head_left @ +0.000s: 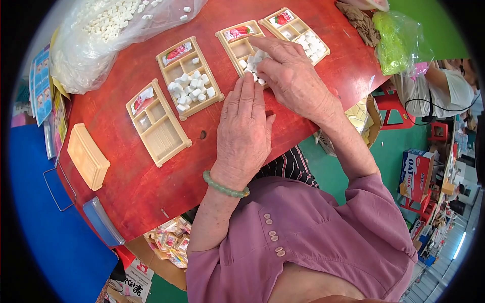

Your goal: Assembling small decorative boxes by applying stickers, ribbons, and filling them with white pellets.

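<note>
Over a beige compartment tray point(240, 49) holding small white marshmallow-like pieces point(250, 64), my right hand point(295, 76) is spread, with index finger and thumb apart; its other fingertips are partly hidden. My left hand point(245, 134) lies flat with straight fingers, its tips at the tray's near edge. To the right, another tray point(324, 51) has white pieces in its large compartment. Left of my hands is a tray heaped with white pieces point(191, 91). Farther left, a tray point(164, 141) has a bare large compartment. Each tray holds a small red-and-white packet point(177, 52) at its far end.
A clear plastic bag point(83, 55) of white pieces lies at the far left of the red table point(126, 197). Stacked beige trays point(88, 156) stand at the left edge. A bright green bag point(396, 45) sits at the right. A carton of packets point(169, 242) is below the table edge.
</note>
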Demonstrator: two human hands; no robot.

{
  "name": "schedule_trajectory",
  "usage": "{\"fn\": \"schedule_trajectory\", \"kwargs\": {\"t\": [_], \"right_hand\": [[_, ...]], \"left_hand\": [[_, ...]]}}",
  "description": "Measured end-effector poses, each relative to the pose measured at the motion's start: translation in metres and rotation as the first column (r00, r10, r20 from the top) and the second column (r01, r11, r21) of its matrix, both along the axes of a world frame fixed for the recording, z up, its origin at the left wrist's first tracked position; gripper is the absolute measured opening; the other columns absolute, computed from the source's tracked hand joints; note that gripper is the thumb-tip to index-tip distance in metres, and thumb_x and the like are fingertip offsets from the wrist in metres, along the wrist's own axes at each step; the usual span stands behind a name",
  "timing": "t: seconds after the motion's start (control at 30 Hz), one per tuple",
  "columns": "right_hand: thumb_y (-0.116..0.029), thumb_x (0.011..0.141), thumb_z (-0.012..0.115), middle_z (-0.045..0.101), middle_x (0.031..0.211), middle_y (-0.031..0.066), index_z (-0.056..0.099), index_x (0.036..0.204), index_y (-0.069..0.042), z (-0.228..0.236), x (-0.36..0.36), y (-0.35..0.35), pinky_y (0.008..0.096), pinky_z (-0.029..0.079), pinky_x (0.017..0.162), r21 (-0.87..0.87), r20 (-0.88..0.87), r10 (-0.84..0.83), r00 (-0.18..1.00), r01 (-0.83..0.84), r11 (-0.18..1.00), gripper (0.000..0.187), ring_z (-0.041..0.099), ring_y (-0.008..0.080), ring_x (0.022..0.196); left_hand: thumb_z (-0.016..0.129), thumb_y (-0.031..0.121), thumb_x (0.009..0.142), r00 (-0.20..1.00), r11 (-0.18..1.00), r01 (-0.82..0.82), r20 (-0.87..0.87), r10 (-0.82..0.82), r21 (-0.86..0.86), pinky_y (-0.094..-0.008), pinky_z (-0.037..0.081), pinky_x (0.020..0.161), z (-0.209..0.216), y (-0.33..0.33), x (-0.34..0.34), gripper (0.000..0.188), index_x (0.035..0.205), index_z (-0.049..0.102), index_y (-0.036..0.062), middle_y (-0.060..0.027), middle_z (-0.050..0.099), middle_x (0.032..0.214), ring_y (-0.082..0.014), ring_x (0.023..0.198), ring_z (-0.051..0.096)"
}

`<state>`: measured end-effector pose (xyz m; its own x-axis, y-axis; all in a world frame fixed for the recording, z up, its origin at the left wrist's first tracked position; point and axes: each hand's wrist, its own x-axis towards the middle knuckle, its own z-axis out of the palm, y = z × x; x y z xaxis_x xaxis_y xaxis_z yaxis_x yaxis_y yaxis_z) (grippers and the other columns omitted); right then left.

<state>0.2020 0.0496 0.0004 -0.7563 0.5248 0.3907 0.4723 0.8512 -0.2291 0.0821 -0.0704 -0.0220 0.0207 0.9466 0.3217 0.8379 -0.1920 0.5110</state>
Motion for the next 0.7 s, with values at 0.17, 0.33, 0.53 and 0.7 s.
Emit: {"fn": "schedule_trajectory", "kwargs": {"t": [0.17,0.33,0.53,0.7], "right_hand": [[-0.003,0.079,0.068,0.054,0.133,0.0127,0.065,0.087,-0.001,-0.001,0.003,0.003,0.0435,0.040,0.103,-0.031,0.019,0.041,0.999,-0.041,0.999,0.009,0.050,0.0326,0.124],[-0.005,0.085,0.065,0.056,0.131,0.0141,0.065,0.103,-0.002,0.004,0.011,0.004,0.0441,0.041,0.102,-0.285,-0.085,0.006,0.996,-0.030,0.958,0.018,0.049,0.0321,0.125],[-0.028,0.096,0.054,0.046,0.144,0.0147,0.051,0.136,-0.004,-0.004,0.018,0.004,0.0454,0.029,0.113,-0.147,0.075,0.049,0.996,-0.038,0.988,0.046,0.041,0.0302,0.135],[-0.040,0.096,0.051,0.037,0.151,0.0129,0.040,0.144,-0.005,-0.010,0.023,-0.007,0.0477,0.020,0.117,-0.122,0.215,0.043,0.976,-0.016,0.992,0.060,0.034,0.0279,0.140]], "left_hand": [[0.067,0.012,0.084,1.000,1.000,-0.003,-0.005,0.003,0.000,-0.0448,0.038,0.108,-0.001,0.000,0.000,0.059,0.133,0.045,-0.0098,-0.0248,0.040,0.143,-0.0389,0.129,0.043],[0.067,0.013,0.084,1.000,1.000,-0.002,-0.016,0.002,0.004,-0.0448,0.037,0.109,-0.002,-0.001,0.000,0.060,0.135,0.043,-0.0093,-0.0245,0.039,0.143,-0.0388,0.129,0.043],[0.068,0.011,0.083,0.998,1.000,-0.022,0.060,0.022,0.003,-0.0456,0.037,0.108,0.000,0.000,0.002,0.061,0.135,0.042,-0.0098,-0.0243,0.038,0.144,-0.0391,0.128,0.043],[0.068,0.010,0.083,1.000,1.000,-0.005,0.027,0.005,0.005,-0.0453,0.038,0.107,-0.002,0.000,0.001,0.062,0.135,0.042,-0.0105,-0.0241,0.037,0.145,-0.0389,0.128,0.044]]}}
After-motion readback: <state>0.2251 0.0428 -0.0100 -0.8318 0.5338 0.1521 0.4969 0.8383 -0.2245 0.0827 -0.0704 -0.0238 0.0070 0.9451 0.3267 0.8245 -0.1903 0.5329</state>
